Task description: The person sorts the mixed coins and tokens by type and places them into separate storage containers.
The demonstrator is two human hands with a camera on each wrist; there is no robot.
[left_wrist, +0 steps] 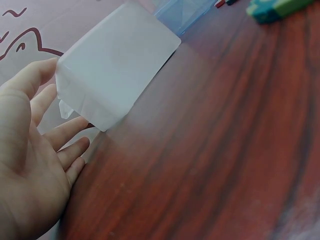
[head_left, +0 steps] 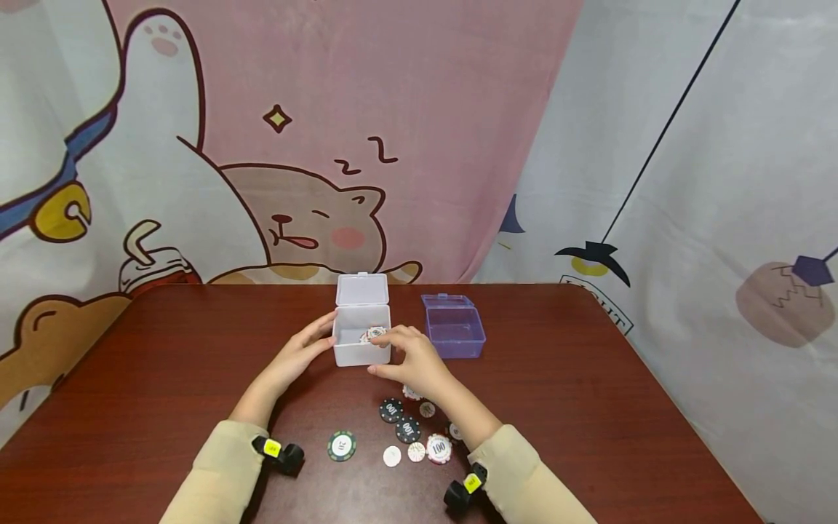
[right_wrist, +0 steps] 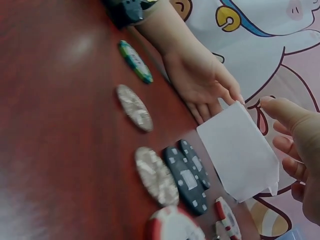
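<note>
A white plastic box (head_left: 362, 355) stands on the table with its lid raised. Poker chips (head_left: 374, 332) lie inside it. My left hand (head_left: 294, 360) touches the box's left side, its fingers fairly straight in the left wrist view. Over the box's front right corner is my right hand (head_left: 415, 360). Its thumb is spread away from its fingers, and the fingertips are beside the chips inside. No chip shows between thumb and fingers, which bend loosely in the right wrist view. The box's front wall hides part of its inside.
A purple translucent box (head_left: 456, 349) with a raised lid stands right of the white one. Nearer lie a green chip (head_left: 342, 445), black chips (head_left: 391, 410), a red-edged chip (head_left: 439, 449) and pearly discs (head_left: 391, 456). A printed curtain (head_left: 419, 145) hangs behind the table.
</note>
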